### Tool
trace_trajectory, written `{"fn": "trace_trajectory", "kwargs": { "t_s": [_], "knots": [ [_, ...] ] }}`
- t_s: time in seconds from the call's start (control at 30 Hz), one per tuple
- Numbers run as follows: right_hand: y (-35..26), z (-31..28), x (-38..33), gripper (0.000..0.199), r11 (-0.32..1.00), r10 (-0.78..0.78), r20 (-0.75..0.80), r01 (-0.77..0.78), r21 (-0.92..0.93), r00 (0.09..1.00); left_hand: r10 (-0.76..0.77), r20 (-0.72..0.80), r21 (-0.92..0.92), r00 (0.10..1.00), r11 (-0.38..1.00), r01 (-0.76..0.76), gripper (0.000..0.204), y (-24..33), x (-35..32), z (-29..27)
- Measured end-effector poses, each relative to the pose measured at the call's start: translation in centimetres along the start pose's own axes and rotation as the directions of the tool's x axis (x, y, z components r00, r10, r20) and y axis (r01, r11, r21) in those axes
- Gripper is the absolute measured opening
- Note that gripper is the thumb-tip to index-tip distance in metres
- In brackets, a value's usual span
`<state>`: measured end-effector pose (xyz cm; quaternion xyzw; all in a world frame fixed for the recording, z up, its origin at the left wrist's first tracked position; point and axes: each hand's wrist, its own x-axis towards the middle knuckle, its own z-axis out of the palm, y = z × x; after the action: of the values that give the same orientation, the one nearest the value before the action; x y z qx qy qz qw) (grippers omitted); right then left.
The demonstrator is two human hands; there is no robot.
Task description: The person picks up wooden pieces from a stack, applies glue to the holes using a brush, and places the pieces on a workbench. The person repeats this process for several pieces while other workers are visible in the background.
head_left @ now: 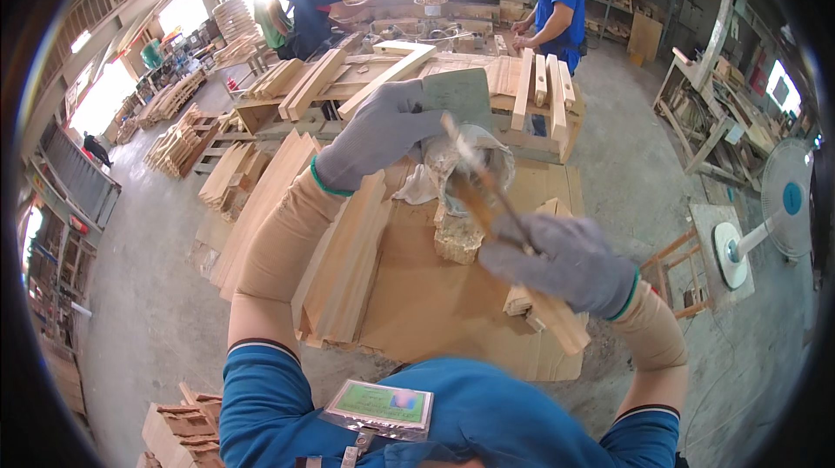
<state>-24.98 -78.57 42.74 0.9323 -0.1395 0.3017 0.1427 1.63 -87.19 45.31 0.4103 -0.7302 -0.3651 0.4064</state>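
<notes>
Cardboard (409, 303) beneath a wrapped pot (496, 152)

Timber strips (344, 268) lie left of the pot; the cardboard probably shields what is underneath. Above the pot's far rim, the left hand (383, 133) is clamped on a grey-green plate (458, 96), likely by one end to leave its face free. Right of the pot, the right hand (565, 264) closes around a blurred, brush-like tool (500, 191) slanting across it; its contents I cannot tell.

1. A brown cardboard sheet (417, 307) spread near; long planks (344, 281) lay on its left, wooden pieces (559, 322) on its right, a crusted container (458, 240) between.
2. The far desk (474, 72) carried battens (313, 87) left, slats (522, 90) right.
3. The grey floor (143, 250) bore stacked wood (178, 142) at far left.
</notes>
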Motion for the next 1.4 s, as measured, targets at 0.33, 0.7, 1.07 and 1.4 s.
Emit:
{"fn": "trace_trajectory", "kwargs": {
  "t_s": [0.33, 0.7, 1.07, 1.4],
  "knots": [
    [0.9, -0.2, -0.4, 0.031, 0.997, 0.067, 0.086, -0.069, 0.018, 0.994, -0.017, -0.11, 0.082, 0.994, 0.996, 0.026, 0.028, 0.4, 0.0, -0.4],
    [2.2, -1.0, 0.0, 0.034, 0.999, 0.052, -0.089, -0.05, 0.022, 0.995, 0.099, -0.236, 0.03, 0.967, 0.995, -0.094, 0.027, -0.2, -0.1, 0.0],
    [3.1, -0.7, -0.8, 0.037, 0.995, 0.101, -0.211, -0.099, 0.02, 0.972, 0.117, -0.277, 0.058, 0.954, 0.993, -0.106, 0.028, 3.3, -1.2, 0.9],
    [1.4, -0.8, -1.1, 0.032, 0.974, 0.19, -0.316, -0.136, 0.184, 0.93, 0.133, -0.39, -0.234, 0.911, 0.942, -0.238, 0.03, 3.0, -2.3, 2.1]
  ]
}}
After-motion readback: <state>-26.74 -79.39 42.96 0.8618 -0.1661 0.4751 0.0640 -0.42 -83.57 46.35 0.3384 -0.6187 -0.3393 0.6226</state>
